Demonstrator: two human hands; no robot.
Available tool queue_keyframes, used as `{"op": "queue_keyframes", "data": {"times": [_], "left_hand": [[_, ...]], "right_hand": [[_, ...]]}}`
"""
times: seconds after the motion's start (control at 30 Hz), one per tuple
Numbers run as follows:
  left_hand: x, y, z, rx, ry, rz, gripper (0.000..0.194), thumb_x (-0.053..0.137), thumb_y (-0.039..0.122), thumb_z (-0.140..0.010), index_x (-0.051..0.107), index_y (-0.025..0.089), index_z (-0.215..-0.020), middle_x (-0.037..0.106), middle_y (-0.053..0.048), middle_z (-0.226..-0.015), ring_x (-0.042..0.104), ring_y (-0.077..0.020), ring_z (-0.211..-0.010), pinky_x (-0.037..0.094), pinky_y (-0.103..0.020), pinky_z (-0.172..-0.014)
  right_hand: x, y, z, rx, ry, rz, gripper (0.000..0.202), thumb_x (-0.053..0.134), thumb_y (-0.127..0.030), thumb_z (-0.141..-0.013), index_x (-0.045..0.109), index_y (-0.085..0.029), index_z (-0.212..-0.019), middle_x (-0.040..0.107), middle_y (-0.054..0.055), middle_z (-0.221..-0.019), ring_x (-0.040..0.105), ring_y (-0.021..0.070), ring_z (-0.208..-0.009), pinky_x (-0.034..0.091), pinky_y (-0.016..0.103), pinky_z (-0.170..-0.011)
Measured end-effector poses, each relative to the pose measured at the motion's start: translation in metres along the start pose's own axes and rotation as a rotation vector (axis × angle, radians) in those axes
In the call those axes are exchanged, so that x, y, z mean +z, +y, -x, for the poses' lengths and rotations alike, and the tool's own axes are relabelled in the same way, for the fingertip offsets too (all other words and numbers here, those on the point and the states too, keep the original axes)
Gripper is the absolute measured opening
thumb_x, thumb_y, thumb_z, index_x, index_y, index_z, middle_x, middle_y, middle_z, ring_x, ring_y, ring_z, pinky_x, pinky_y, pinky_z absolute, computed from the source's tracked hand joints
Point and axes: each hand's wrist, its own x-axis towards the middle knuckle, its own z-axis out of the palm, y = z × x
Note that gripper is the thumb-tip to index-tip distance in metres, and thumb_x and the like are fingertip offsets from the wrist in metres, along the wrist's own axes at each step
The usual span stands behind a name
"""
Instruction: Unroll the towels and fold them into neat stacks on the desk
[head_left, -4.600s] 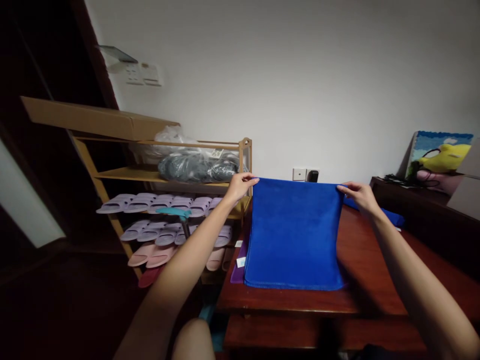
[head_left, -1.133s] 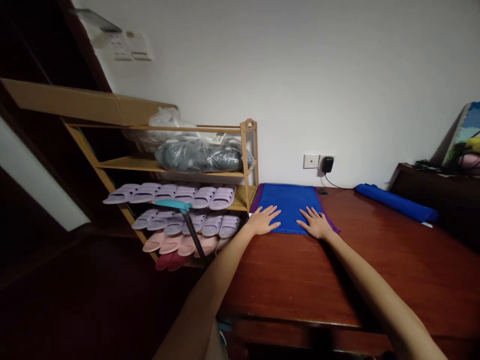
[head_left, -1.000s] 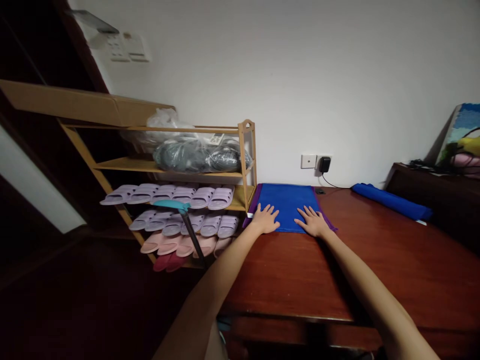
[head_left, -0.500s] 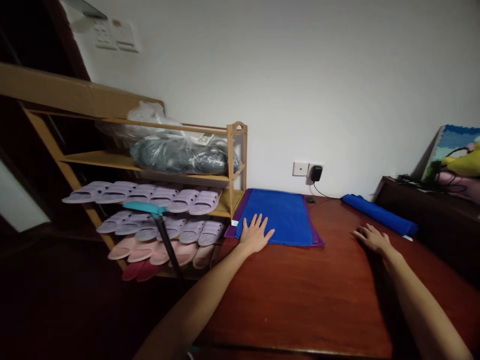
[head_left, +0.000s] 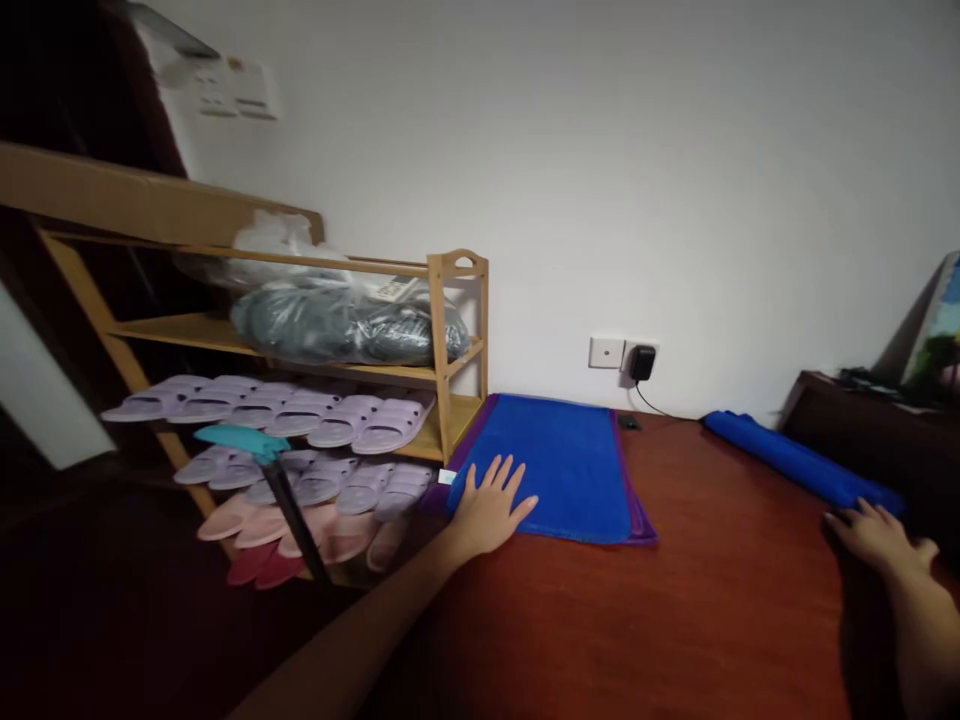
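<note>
A blue cloth [head_left: 562, 460] lies flat over a purple cloth [head_left: 643, 522] on the reddish-brown table [head_left: 675, 620], beside the rack. My left hand [head_left: 491, 510] rests on the blue cloth's near left corner, fingers spread, holding nothing. At the right, a rolled blue cloth [head_left: 795, 458] lies slantwise on the table. My right hand [head_left: 877, 540] is at its near end, fingers apart and reaching over or touching the roll; contact is hard to tell. A white tag [head_left: 447, 477] sticks out at the left edge of the flat cloths.
A wooden rack [head_left: 439, 350] with slippers [head_left: 390, 425] and a plastic-wrapped bundle [head_left: 330, 325] stands left. Before it rises a dark pole with a teal top [head_left: 244, 440]. A black adapter [head_left: 642, 362] is plugged into the wall. A dark ledge [head_left: 840, 410] borders the right.
My right hand has moved right to the near end of the rolled cloth. My left hand stays on the flat cloth's corner. The view has shifted slightly.
</note>
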Motion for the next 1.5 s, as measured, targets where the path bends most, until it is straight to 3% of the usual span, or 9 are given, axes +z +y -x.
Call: {"op": "queue_keyframes", "data": {"times": [0.13,0.27,0.5,0.67,0.77,0.9,1.07,1.27,1.5], "left_hand": [[0.004,0.001,-0.001,0.003,0.015,-0.027,0.063,0.022,0.058,-0.094,0.034,0.022,-0.143,0.029,-0.010,-0.150,0.020,-0.0284,-0.140,0.015,-0.057,-0.109],[0.005,0.000,-0.002,0.025,0.011,-0.010,0.064,0.020,0.059,-0.093,0.034,0.021,-0.143,0.029,-0.010,-0.150,0.019,-0.0295,-0.140,0.014,-0.058,-0.109],[0.007,0.000,-0.004,0.009,0.001,-0.002,0.066,0.019,0.060,-0.093,0.033,0.020,-0.144,0.027,-0.010,-0.151,0.019,-0.0304,-0.140,0.013,-0.060,-0.108],[0.004,0.001,-0.006,0.002,-0.037,0.012,0.068,0.018,0.060,-0.092,0.030,0.020,-0.145,0.025,-0.010,-0.152,0.016,-0.0307,-0.141,0.012,-0.061,-0.108],[0.002,0.001,-0.007,-0.003,-0.068,0.022,0.069,0.017,0.061,-0.092,0.029,0.020,-0.146,0.022,-0.010,-0.153,0.014,-0.0300,-0.141,0.011,-0.061,-0.108],[-0.001,0.002,-0.006,-0.002,-0.092,0.040,0.072,0.015,0.063,-0.091,0.027,0.019,-0.146,0.021,-0.010,-0.153,0.014,-0.0304,-0.141,0.011,-0.061,-0.108],[0.001,0.002,-0.006,0.001,-0.089,0.047,0.074,0.012,0.064,-0.091,0.026,0.019,-0.147,0.020,-0.009,-0.154,0.012,-0.0308,-0.141,0.011,-0.060,-0.109],[-0.001,0.005,-0.001,0.031,-0.010,0.060,0.071,0.014,0.062,-0.092,0.028,0.018,-0.146,0.020,-0.012,-0.153,0.012,-0.0308,-0.141,0.006,-0.060,-0.109],[-0.012,0.028,0.021,0.344,-0.013,0.189,0.060,0.020,0.058,-0.094,0.027,0.028,-0.146,0.016,-0.005,-0.155,0.011,-0.0256,-0.142,0.011,-0.051,-0.112]], "right_hand": [[-0.008,-0.006,-0.003,0.003,-0.144,0.064,0.057,0.030,-0.065,-0.074,0.063,-0.022,-0.058,0.058,0.029,-0.112,0.052,0.0462,-0.106,0.023,0.073,-0.078],[-0.035,-0.031,0.008,-0.058,-0.185,0.164,0.045,0.035,-0.045,-0.084,0.059,-0.019,-0.056,0.062,0.026,-0.101,0.053,0.0421,-0.102,0.025,0.070,-0.078],[-0.074,-0.105,0.079,-0.447,-0.233,0.303,0.031,0.041,-0.018,-0.084,0.061,-0.017,-0.060,0.063,0.019,-0.085,0.053,0.0320,-0.100,0.027,0.056,-0.093],[-0.127,-0.163,0.143,-0.516,-0.325,0.247,0.036,0.044,-0.045,-0.086,0.067,-0.022,-0.072,0.067,0.011,-0.082,0.058,0.0289,-0.093,0.034,0.051,-0.092],[-0.155,-0.179,0.154,-0.384,-0.341,0.041,0.049,0.032,-0.057,-0.089,0.068,-0.025,-0.093,0.069,0.008,-0.092,0.061,0.0256,-0.092,0.041,0.042,-0.087],[-0.137,-0.180,0.157,-0.122,-0.271,0.021,0.069,0.031,-0.067,-0.084,0.042,-0.024,-0.138,0.040,0.014,-0.143,0.043,0.0342,-0.125,0.037,0.055,-0.094],[-0.097,-0.179,0.180,-0.043,-0.449,0.008,0.076,0.028,-0.068,-0.084,0.021,-0.027,-0.148,0.012,0.013,-0.155,0.026,0.0333,-0.137,0.028,0.058,-0.102],[-0.118,-0.190,0.227,-0.133,-0.407,-0.111,0.069,0.033,-0.053,-0.086,0.025,-0.021,-0.147,0.015,0.014,-0.154,0.024,0.0318,-0.138,0.032,0.055,-0.102],[-0.143,-0.206,0.269,-0.140,-0.294,-0.310,0.063,0.040,-0.030,-0.076,0.043,-0.016,-0.137,0.039,0.012,-0.144,0.040,0.0235,-0.131,0.032,0.039,-0.108]]}}
